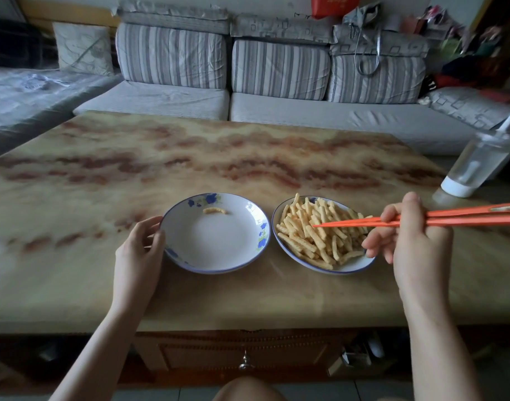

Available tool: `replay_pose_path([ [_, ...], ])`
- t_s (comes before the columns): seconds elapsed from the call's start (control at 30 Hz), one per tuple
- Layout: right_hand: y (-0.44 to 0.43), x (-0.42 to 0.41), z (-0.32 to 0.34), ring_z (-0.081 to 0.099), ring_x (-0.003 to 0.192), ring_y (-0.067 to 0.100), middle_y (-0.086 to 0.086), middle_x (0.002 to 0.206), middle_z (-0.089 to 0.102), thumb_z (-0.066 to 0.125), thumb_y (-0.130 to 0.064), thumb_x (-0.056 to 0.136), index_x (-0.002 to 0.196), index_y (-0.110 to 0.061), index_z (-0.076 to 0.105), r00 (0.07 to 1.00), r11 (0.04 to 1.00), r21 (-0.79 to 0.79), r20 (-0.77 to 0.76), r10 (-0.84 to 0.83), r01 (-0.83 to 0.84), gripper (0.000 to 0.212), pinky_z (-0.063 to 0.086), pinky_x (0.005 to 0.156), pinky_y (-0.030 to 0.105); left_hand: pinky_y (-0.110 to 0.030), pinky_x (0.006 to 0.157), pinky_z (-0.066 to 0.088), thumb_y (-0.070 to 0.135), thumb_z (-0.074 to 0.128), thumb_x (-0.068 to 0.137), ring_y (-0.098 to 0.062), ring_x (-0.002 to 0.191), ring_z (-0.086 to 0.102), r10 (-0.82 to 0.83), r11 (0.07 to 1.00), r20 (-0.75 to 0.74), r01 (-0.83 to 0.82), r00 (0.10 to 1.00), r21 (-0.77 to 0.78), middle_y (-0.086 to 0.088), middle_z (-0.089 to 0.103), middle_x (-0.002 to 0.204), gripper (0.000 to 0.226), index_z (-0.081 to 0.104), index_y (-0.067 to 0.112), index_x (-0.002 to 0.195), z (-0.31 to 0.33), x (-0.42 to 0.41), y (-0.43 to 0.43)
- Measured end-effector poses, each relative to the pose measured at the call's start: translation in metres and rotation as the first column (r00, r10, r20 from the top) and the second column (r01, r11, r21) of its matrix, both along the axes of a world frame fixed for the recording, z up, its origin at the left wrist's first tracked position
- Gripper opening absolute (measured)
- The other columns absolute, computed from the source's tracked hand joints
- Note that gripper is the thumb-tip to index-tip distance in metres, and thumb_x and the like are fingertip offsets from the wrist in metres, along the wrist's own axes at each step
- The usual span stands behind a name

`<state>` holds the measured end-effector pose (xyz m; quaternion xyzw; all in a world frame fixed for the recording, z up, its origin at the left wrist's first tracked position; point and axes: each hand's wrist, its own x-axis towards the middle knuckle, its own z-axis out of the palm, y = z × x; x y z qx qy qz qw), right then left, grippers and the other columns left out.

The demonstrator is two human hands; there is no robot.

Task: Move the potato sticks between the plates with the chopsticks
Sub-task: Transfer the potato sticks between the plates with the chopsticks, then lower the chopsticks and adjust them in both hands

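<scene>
Our right hand (407, 241) grips the long orange chopsticks (438, 219), tips above crinkled yellow potato sticks (308, 235) heaped on one white plate (350, 270); our left hand (141, 244) holds the blue-flowered plate (213, 247) by its rim.

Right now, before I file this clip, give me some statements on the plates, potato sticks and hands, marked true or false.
1. The white plate with blue flowers on the left holds one crinkled yellow potato stick. True.
2. The right hand holds the long orange chopsticks, tips over the heaped potato sticks on the right-side white plate. True.
3. The left hand lies flat on the marbled table, away from both plates. False: it grips the left plate's rim.
4. The chopsticks carry a stick over the left plate. False: no stick looks pinched yet.
5. The clear plastic bottle stands between the plates. False: it stands near the table's right edge.
</scene>
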<state>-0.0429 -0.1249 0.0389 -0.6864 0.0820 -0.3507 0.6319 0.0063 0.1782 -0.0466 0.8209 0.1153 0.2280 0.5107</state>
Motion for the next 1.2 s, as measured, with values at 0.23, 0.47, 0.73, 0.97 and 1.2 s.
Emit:
replay_pose_path([
  [0.23,0.025,0.007,0.007,0.043,0.031,0.015,0.008,0.039,0.051,0.03,-0.023,0.104,0.067,-0.01,0.047,0.987,0.989,0.099,0.132,0.096,-0.11,0.042,0.026,0.034,0.016,-0.012,0.07,0.036,0.014,0.052,0.093,-0.004,0.088,0.055,-0.001,1.0,-0.003,0.001,1.0,-0.01,0.008,0.062,0.103,0.03,0.062,0.019,0.121,0.0,-0.001,-0.001],
  [0.47,0.08,0.044,-0.027,0.045,0.035,0.016,0.019,0.046,0.053,0.033,-0.021,0.103,0.07,-0.009,0.051,0.93,0.932,0.003,0.066,0.361,-0.362,0.04,0.032,0.039,0.016,-0.016,0.072,0.037,0.016,0.052,0.093,-0.005,0.089,0.056,-0.007,1.0,0.007,0.007,1.0,-0.015,0.006,0.064,0.106,0.03,0.062,0.019,0.121,0.0,0.0,0.0],
  [0.73,0.105,0.066,-0.051,0.049,0.042,0.022,0.023,0.052,0.055,0.036,-0.021,0.103,0.075,-0.008,0.051,0.898,0.897,-0.056,-0.003,0.44,-0.439,0.035,0.037,0.044,0.017,-0.012,0.07,0.037,0.017,0.052,0.093,-0.002,0.088,0.055,-0.001,1.0,0.007,0.001,1.0,-0.015,0.01,0.063,0.103,0.029,0.062,0.021,0.12,-0.002,0.001,0.0],
  [0.97,0.113,0.072,-0.056,0.049,0.042,0.017,0.02,0.053,0.056,0.036,-0.02,0.103,0.075,-0.008,0.051,0.899,0.897,-0.06,-0.025,0.437,-0.438,0.034,0.036,0.045,0.015,-0.001,0.065,0.035,0.017,0.052,0.093,0.0,0.086,0.055,0.0,1.0,0.002,0.0,1.0,-0.018,0.012,0.063,0.102,0.028,0.062,0.022,0.119,-0.002,0.001,0.001],
  [1.2,0.114,0.071,-0.055,0.049,0.039,0.021,0.02,0.049,0.054,0.035,-0.025,0.103,0.071,-0.008,0.05,0.931,0.931,0.0,-0.012,0.366,-0.366,0.039,0.036,0.043,0.017,-0.016,0.072,0.039,0.016,0.052,0.093,-0.002,0.088,0.056,-0.001,1.0,0.004,0.001,1.0,-0.021,0.011,0.063,0.101,0.029,0.062,0.022,0.12,-0.002,0.001,0.001],
])
